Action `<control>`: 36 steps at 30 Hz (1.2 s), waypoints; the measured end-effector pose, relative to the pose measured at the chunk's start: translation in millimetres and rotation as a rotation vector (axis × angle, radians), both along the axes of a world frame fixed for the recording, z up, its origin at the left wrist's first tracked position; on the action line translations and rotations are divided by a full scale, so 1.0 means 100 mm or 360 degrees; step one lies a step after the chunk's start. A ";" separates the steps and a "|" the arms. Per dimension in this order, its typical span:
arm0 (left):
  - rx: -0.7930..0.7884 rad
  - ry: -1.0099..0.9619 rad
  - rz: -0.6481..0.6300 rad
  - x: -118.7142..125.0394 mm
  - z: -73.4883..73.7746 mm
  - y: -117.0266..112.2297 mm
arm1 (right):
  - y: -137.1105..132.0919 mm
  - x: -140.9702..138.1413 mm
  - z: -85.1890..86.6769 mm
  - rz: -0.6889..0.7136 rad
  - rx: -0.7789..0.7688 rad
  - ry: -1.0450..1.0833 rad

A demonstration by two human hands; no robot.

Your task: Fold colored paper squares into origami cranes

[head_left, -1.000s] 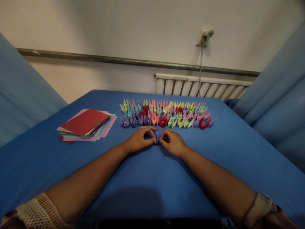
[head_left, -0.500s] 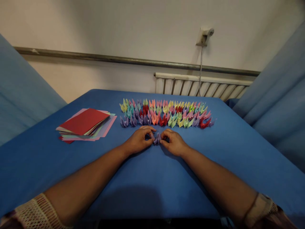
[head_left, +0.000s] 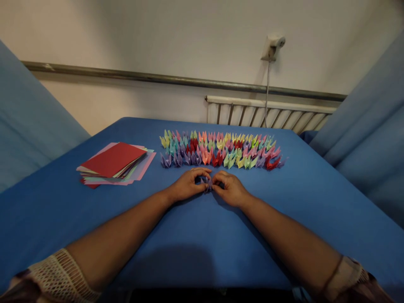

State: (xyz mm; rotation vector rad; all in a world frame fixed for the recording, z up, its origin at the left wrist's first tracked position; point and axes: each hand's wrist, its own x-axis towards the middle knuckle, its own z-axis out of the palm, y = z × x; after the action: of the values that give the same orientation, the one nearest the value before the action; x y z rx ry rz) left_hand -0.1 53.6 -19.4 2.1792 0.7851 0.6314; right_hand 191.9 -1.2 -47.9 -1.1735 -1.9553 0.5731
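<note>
My left hand (head_left: pixel 187 185) and my right hand (head_left: pixel 229 188) rest on the blue table (head_left: pixel 202 235), fingertips meeting in the middle. Both pinch a small purple folded paper piece (head_left: pixel 207 182) from either side. Most of the piece is hidden behind my fingers. Just beyond my hands stand rows of several small folded paper figures (head_left: pixel 221 150) in purple, red, yellow, green and pink. A stack of coloured paper sheets (head_left: pixel 115 163) with a red sheet on top lies to the left of my left hand.
Blue cloth hangs at the left (head_left: pixel 28 118) and at the right (head_left: pixel 369 122) of the table. Behind the table are a white wall, a metal rail (head_left: pixel 158 78), a radiator (head_left: pixel 268 113) and a wall socket with a cable (head_left: pixel 271 46).
My hands have stayed in place on the purple piece, with the fingers drawing slightly closer together around it. The view has shifted a little.
</note>
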 end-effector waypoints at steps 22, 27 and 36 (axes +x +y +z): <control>-0.0141 0.0002 0.0110 -0.06 -0.02 0.04 | -0.01 -0.03 0.05 -0.0140 -0.0056 -0.0078; -0.0156 -0.0004 0.0145 -0.10 0.05 0.02 | 0.00 -0.03 0.06 -0.0165 -0.0056 -0.0058; -0.0050 0.0086 0.0108 -0.11 0.06 0.03 | 0.05 0.01 -0.02 -0.0298 -0.0212 0.0068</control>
State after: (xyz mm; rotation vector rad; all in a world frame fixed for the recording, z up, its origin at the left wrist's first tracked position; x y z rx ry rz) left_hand -11.6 56.3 -13.7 2.1563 0.8944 0.5922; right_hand 192.9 3.9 -50.0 -1.3984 -1.7696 0.6311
